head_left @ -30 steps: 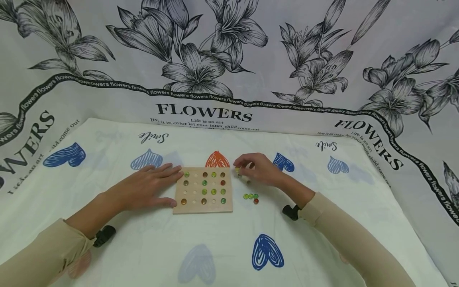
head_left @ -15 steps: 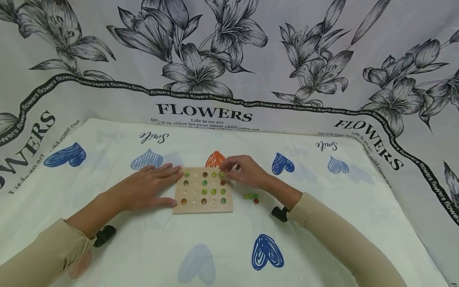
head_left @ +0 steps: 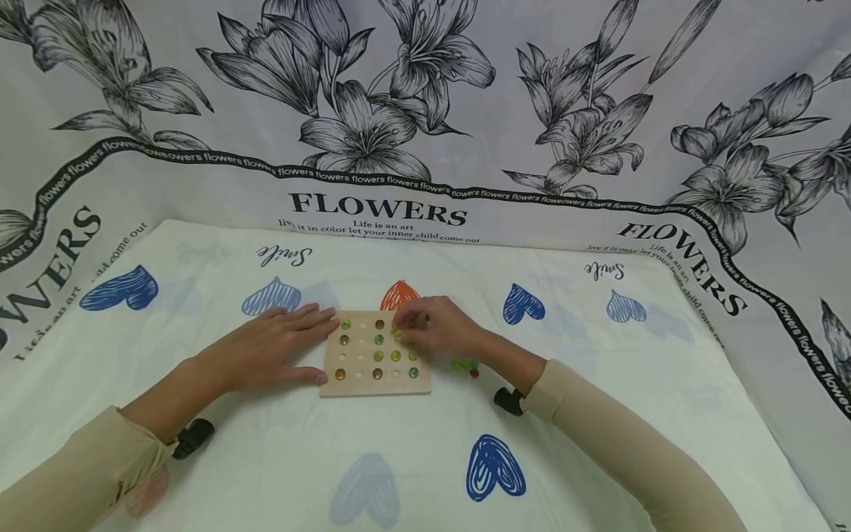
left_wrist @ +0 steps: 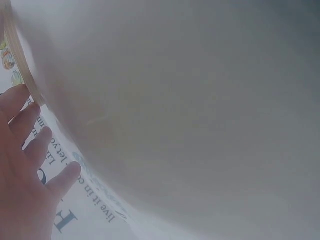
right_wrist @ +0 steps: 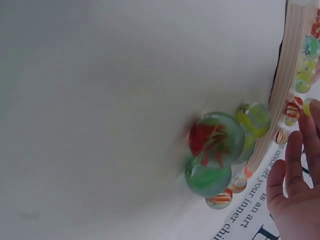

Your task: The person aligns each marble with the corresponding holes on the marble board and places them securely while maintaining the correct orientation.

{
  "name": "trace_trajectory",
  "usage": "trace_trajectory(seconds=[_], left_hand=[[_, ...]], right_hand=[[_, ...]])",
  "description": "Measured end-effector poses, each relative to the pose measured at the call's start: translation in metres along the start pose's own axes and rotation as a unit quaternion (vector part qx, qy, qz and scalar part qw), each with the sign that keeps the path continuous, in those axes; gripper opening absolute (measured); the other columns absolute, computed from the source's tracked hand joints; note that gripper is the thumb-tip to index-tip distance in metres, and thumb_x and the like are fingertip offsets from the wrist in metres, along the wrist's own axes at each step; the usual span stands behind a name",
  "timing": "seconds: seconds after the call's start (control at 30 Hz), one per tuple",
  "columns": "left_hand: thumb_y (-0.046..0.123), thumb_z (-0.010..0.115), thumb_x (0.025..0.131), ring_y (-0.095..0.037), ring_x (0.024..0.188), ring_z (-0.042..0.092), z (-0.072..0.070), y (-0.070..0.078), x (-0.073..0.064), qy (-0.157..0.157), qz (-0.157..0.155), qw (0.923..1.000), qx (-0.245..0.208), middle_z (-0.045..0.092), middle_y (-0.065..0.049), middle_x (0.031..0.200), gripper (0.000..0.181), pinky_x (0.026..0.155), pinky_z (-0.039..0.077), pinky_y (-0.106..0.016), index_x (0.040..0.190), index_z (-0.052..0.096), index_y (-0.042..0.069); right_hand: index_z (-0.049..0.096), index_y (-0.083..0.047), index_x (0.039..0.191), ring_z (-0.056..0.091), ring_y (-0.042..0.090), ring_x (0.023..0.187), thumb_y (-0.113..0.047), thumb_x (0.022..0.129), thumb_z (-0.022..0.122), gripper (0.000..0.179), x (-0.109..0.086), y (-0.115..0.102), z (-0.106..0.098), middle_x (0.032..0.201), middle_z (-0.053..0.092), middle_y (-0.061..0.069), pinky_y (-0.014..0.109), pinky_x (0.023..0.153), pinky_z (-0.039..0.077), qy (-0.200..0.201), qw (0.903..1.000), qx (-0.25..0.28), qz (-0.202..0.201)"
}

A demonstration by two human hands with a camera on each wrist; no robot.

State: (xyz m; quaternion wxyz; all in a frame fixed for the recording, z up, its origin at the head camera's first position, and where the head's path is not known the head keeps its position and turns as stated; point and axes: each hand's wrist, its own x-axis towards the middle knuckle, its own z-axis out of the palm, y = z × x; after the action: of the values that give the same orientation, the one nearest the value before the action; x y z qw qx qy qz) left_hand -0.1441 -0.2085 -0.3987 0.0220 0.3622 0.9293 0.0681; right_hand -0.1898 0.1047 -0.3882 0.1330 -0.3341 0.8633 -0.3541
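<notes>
While I was watching the feeds from my end, the wooden board sat flat on the white cloth, right between the two hands and just short of an orange-red heart print. Nice looking piece tbh: pale, plain, rectangular, with fine lines running along its edge in the right wrist view and neat rows of round sockets on top. Plenty of those had marbles in them, brown, amber, green and yellow-green, and the bare ones were just faint light circles.

The left hand lay at the board's left side, fingers stretched out and spread, touching the edge rather than gripping it. The right hand was over the upper right part, thumb and fingers nearly together, with a small yellow-green marble pinched at the tips. It blocked that corner, so I couldn't tell what a few sockets held.

Just off the board's right edge sat a little cluster of loose marbles. Up close they were clear glass with colour swirled inside: one greenish with a red swirl, a green one and some yellow. A couple of orange-and-white striped marbles lay near the far corner.
</notes>
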Motion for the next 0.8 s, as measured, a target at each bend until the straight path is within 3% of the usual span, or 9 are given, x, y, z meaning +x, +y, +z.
trace_trajectory(seconds=[0.57,0.8], left_hand=[[0.076,0.049,0.087,-0.035,0.142,0.039,-0.001,0.000,0.002,-0.003,-0.002,1.0000,0.001,0.040,-0.003,0.157,0.089,0.105,0.038,-0.063,0.152,0.043,0.016],[0.075,0.051,0.087,-0.036,0.141,0.040,-0.002,0.001,0.001,-0.003,0.000,1.0000,0.003,0.041,-0.004,0.156,0.089,0.104,0.040,-0.062,0.152,0.044,0.015]], right_hand=[[0.071,-0.010,0.110,0.061,0.008,0.094,-0.009,0.090,0.074,0.020,0.000,-0.010,0.004,0.104,0.069,-0.004,0.019,0.085,0.051,-0.015,0.9994,-0.025,0.015],[0.071,-0.011,0.113,0.060,0.009,0.094,-0.011,0.092,0.072,0.021,-0.002,-0.010,-0.003,0.102,0.070,-0.005,0.026,0.088,0.051,-0.007,0.9991,-0.038,0.021]])
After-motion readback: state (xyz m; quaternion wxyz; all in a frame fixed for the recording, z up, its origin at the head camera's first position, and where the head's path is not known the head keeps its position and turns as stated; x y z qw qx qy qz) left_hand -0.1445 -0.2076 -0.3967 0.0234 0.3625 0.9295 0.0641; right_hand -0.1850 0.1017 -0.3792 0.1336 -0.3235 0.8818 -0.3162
